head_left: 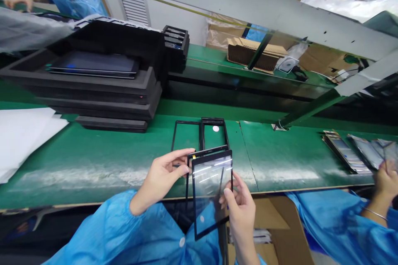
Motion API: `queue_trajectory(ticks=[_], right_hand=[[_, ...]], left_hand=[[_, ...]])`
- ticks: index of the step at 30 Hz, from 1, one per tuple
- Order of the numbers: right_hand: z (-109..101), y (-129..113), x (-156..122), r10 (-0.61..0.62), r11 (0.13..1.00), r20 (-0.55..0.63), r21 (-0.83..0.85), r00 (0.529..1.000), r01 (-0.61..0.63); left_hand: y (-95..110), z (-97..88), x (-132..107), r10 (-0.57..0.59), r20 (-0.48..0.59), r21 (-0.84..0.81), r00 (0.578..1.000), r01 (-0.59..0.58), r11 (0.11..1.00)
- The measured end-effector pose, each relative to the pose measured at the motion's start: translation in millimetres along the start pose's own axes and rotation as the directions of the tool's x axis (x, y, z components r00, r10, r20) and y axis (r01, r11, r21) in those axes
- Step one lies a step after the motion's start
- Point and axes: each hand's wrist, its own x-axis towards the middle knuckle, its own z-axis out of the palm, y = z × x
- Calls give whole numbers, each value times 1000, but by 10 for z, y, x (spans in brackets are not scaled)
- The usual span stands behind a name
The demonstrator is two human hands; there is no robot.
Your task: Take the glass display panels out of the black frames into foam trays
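Observation:
In front of my chest, my right hand (239,205) grips the right edge of a clear glass panel with a black border (213,158). Reflections of the lights streak across it. Just behind the glass is a thin black frame (187,190), mostly covered by it. My left hand (166,174) pinches the frame's upper left side between thumb and fingers. A small yellow tab (194,157) shows near the top left corner. Whether panel and frame touch, I cannot tell. Beyond them on the green bench lie more black frames (174,134), one with a round white sticker (215,128).
Black foam trays (124,87) holding dark panels (93,64) are stacked at the left, beside white sheets (25,136). A metal post (311,109) stands on the bench. At right, a co-worker's hand (387,178) is near several panels (345,151). A cardboard box (290,232) sits below the edge.

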Motion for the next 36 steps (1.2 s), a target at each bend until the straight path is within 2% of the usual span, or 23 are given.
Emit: queue_trajectory(ticks=[10, 20, 31, 33, 36], right_hand=[[-65, 57, -19, -6, 1000, 35, -28, 999, 7], [-9, -78, -66, 47, 996, 22, -72, 999, -46], [-10, -30, -69, 39, 993, 11, -114, 999, -37], [-32, -14, -73, -3, 985, 29, -174, 1000, 8], [-60, -69, -37, -249, 888, 46, -387, 967, 247]], left_hand=[[-35, 34, -18, -103, 0, -40, 995, 103, 994], [-111, 43, -11, -135, 3, -114, 991, 135, 984], [-128, 88, -17, -155, -22, -56, 988, 154, 987], [-110, 100, -22, -155, -37, -34, 987, 153, 988], [-66, 111, -44, -159, -57, 22, 986, 161, 987]])
